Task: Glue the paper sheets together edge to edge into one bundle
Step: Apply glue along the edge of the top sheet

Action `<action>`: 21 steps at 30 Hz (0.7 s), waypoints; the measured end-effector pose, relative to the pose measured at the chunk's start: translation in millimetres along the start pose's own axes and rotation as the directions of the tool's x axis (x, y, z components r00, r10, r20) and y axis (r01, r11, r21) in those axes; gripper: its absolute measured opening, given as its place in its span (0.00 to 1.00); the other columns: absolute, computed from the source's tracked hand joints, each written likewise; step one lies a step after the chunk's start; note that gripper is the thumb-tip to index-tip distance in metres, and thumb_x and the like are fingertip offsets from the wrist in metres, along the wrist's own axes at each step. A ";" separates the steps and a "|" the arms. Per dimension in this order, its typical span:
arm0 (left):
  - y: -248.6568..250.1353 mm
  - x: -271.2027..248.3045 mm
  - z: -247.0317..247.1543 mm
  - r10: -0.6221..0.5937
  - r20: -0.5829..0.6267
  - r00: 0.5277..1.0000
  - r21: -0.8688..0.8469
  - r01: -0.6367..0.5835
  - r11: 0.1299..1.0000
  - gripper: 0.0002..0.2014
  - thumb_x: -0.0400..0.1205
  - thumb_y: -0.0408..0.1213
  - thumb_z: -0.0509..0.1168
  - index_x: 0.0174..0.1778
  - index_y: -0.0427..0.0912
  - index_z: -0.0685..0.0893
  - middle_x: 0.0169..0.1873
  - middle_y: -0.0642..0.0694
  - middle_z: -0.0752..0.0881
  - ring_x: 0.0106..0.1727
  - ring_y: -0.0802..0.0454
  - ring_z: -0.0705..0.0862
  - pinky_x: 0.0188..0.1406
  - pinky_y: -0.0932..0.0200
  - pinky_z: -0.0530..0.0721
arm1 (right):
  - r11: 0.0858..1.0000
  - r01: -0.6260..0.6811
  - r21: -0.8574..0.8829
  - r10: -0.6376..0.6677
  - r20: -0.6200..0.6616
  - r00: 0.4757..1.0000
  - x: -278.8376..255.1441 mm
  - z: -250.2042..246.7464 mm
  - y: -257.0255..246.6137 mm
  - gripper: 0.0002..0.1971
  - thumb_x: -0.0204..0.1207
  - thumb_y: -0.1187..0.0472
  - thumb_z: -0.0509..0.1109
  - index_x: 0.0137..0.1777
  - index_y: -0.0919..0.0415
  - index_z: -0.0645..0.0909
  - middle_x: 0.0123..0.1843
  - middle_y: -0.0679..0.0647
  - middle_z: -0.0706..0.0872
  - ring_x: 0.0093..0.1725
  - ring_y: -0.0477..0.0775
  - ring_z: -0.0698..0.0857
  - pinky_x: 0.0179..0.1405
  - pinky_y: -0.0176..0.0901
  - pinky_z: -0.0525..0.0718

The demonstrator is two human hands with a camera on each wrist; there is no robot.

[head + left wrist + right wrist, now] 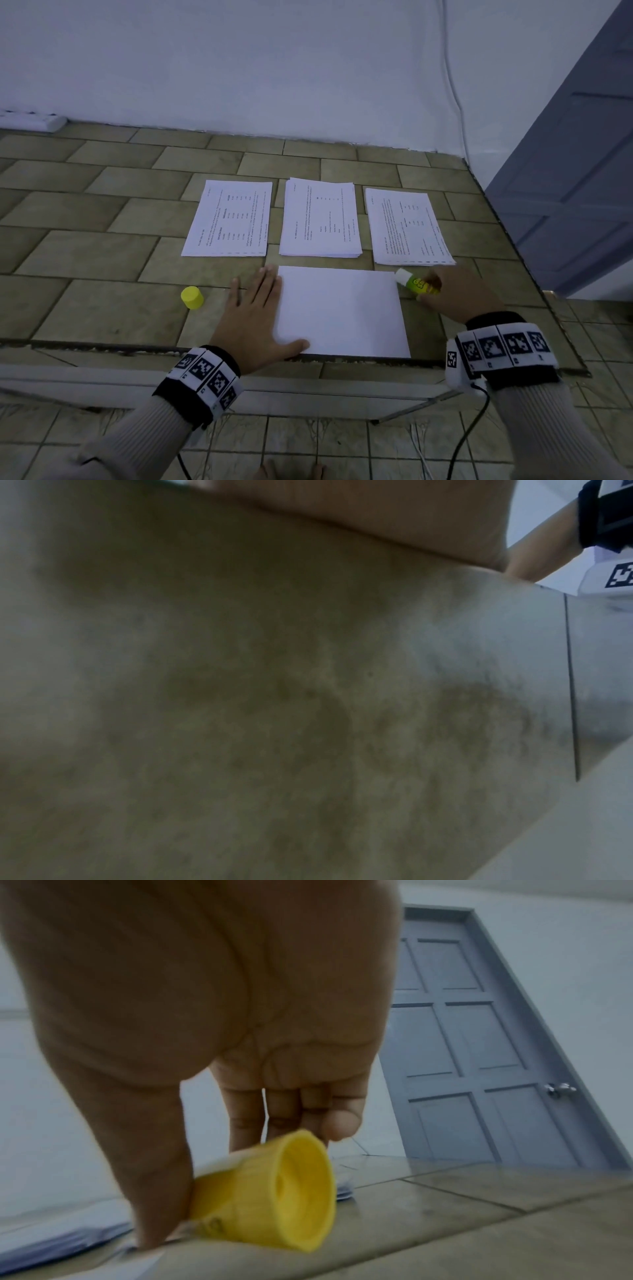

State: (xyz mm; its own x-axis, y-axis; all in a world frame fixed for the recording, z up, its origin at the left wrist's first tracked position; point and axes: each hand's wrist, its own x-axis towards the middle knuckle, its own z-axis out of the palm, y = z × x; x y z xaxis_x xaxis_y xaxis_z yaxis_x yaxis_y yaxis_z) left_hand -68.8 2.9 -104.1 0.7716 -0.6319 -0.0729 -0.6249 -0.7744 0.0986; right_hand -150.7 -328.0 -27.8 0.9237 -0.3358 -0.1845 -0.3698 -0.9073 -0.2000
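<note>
Blank sheet [342,310] lies flat at lower centre of the head view, near edge flush with the counter [102,246] front edge. Left hand [255,317] flat on its left margin, fingers straight and spread, thumb over the lower left corner, pinning it; holds nothing. Right hand [455,296] at the sheet's upper right corner, fingers and thumb curled round a glue stick [416,282]. White tip of the stick touches or sits just off that corner; cannot tell which. In the right wrist view the stick's yellow base [291,1191] faces the camera, thumb [150,1177] along one side, fingers behind it.

Cap [192,297] is off, standing on the counter left of the left hand, apart from it.

Three printed stacks sit in a row above the blank sheet: left stack [228,219], middle stack [320,219], right stack [407,228]. All separate, gaps between them, none joined. Middle one looks thickest.

Progress, as a judgement: early. Glue opened, one sheet laid out and held, stick at the start of the right edge. No glue line visible on the paper, though it would be hard to see. Left to do: run glue down the edge, lay the next sheet on, press, repeat through the stacks.

Left wrist view shows only blurred counter surface and part of the palm.

Around: white wall, grey door [479,1042] at right, power strip [32,120] at upper left.
</note>
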 end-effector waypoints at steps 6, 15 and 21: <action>-1.8 -0.5 5.4 0.021 -0.042 0.999 0.020 -0.020 1.000 0.62 0.68 0.83 0.32 0.85 0.33 0.53 0.85 0.39 0.50 0.86 0.44 0.47 0.81 0.28 0.50 | 0.916 -0.161 0.368 0.250 -0.209 0.945 6.2 -2.4 20.0 0.17 0.74 0.54 0.74 0.57 0.62 0.77 0.48 0.56 0.83 0.46 0.57 0.81 0.46 0.48 0.79; -1.7 -0.6 5.7 0.019 -0.061 0.998 0.016 -0.018 1.000 0.59 0.71 0.80 0.37 0.85 0.33 0.53 0.85 0.39 0.50 0.86 0.44 0.47 0.81 0.28 0.51 | 0.868 -0.215 0.448 0.351 -0.247 0.903 11.1 6.1 22.4 0.14 0.72 0.61 0.76 0.50 0.63 0.73 0.40 0.60 0.77 0.40 0.56 0.76 0.29 0.41 0.66; -2.9 -1.4 7.4 0.025 -0.074 0.997 0.043 -0.022 0.999 0.54 0.75 0.76 0.43 0.82 0.31 0.61 0.83 0.36 0.59 0.84 0.40 0.57 0.77 0.26 0.61 | 0.877 -0.369 0.308 0.357 0.096 0.929 -11.3 1.4 12.3 0.18 0.79 0.55 0.69 0.31 0.60 0.70 0.29 0.55 0.75 0.30 0.51 0.74 0.28 0.41 0.67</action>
State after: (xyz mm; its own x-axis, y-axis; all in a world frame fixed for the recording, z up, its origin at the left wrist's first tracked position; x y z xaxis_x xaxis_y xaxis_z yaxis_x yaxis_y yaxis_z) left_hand -69.0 5.9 -111.7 0.7626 -0.6469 0.0032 -0.6460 -0.7612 0.0570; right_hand -165.8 -335.0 -29.5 0.7168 -0.6117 -0.3348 -0.6957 -0.5942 -0.4037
